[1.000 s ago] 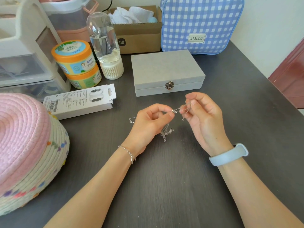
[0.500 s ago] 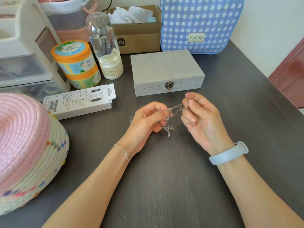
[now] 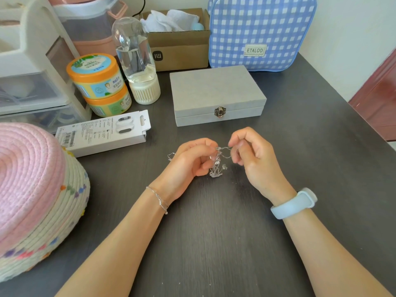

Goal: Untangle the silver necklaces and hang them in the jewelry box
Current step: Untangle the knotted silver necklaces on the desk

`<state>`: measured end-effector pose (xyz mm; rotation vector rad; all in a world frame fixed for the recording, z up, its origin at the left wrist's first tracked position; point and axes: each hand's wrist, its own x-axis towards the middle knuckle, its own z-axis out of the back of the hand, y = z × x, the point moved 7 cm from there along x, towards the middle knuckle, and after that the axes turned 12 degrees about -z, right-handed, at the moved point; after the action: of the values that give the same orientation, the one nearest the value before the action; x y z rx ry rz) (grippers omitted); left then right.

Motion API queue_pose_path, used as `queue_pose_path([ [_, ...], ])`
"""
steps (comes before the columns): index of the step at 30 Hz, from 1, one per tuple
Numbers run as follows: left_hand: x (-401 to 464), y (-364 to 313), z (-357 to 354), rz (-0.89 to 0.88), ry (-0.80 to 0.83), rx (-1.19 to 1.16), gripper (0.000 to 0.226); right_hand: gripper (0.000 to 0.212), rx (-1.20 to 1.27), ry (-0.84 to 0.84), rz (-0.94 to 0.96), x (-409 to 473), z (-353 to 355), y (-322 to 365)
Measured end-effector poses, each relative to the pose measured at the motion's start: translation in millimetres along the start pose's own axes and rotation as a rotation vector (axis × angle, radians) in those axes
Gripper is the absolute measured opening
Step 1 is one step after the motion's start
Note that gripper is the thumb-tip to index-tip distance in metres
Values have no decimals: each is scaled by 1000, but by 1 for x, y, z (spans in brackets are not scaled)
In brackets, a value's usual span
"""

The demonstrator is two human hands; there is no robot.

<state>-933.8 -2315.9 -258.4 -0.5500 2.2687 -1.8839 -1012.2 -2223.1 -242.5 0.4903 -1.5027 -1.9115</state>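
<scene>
Above the dark surface [image 3: 214, 243], the left hand [image 3: 188, 161] and the right hand [image 3: 255, 159] both pinch the tangled silver necklaces [image 3: 217, 166], which hang between them. Behind the hands, the grey jewelry box [image 3: 214, 91] stands closed, its latch [image 3: 220, 111] fastened.

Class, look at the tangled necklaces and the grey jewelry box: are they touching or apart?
Apart. The head view shows the necklaces pinched between both hands, with a strip of bare dark table separating them from the closed jewelry box.

My left hand [image 3: 190, 159] and right hand [image 3: 252, 155] pinch the tangled silver necklaces [image 3: 217, 166] above the desk [image 3: 214, 243], the closed jewelry box [image 3: 216, 93] just beyond.
</scene>
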Motion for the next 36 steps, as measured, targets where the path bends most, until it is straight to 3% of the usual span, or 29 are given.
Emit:
queue_pose_path([
  [5,2,3,6,6,-102,-115,2,27,101,62,-25,1,-1,-2],
  [8,3,3,6,-13,-93,-100,4,38,30,40,23,-1,-1,2],
  [15,2,-6,9,-162,-136,-125,8,37,-69,-19,74,-3,-1,6],
  [22,2,-12,16,-203,-216,-294,16,35,149,59,-87,-4,-7,0],
  [25,1,-12,23,-176,-255,-219,16,24,213,51,-122,-3,-5,-2],
  [28,1,-9,25,-151,-257,-161,8,15,157,61,-121,-4,-5,1],
  [36,1,-7,15,-117,-178,-214,10,20,71,120,-193,-7,-12,3],
])
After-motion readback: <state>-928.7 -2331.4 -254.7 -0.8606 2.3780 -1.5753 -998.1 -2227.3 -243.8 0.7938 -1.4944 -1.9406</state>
